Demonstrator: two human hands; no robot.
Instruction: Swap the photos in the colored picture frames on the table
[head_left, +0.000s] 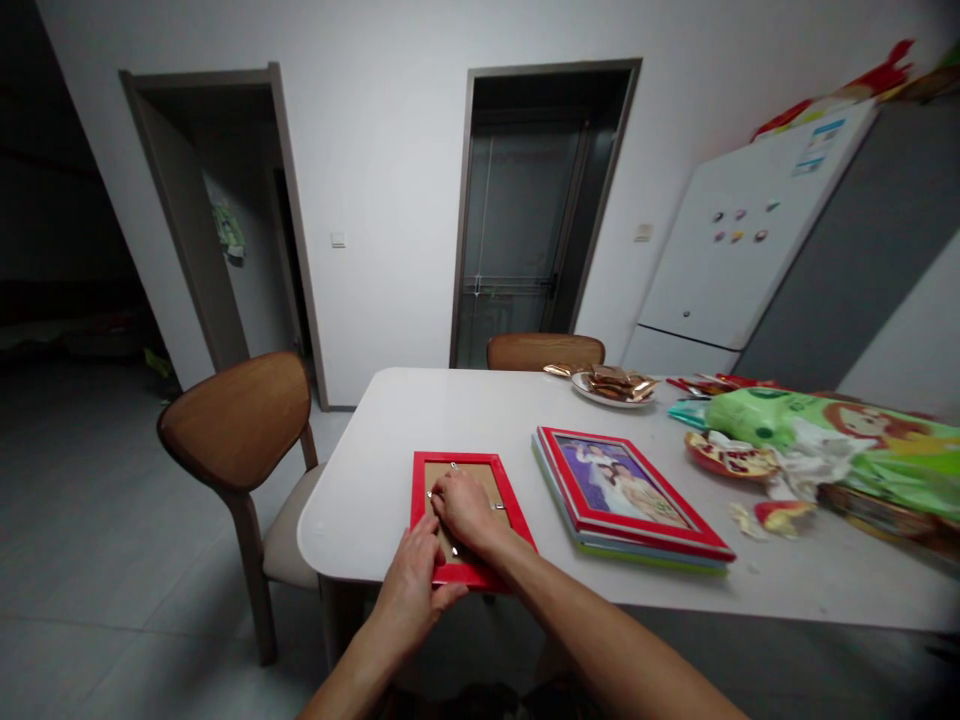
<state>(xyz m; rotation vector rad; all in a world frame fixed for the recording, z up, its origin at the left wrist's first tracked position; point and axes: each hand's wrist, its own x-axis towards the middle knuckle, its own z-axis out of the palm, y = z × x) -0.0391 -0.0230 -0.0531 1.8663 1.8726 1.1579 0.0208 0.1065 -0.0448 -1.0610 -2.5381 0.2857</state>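
A red picture frame [512, 490] lies face down at the table's near edge, its brown backing board [480, 478] upward. Small metal clips [499, 507] sit along the edges of the backing. My left hand [412, 570] grips the frame's near left corner, thumb at the front edge and fingers along the left side. Reaching across the backing, my right hand [465, 510] has its fingertips bunched together at the clip on the left side. That hand hides part of the board. To the right lies a stack of picture frames, topped by a red frame with a photo [626, 485].
The white table [352, 500] also carries a plate of wrapped snacks [613, 388], a green plastic package [795, 420], a piece of opened fruit [731, 458], peel and crumpled tissue. Wooden chairs stand at the left [240, 420] and far side [546, 350]. A fridge [720, 250] stands behind.
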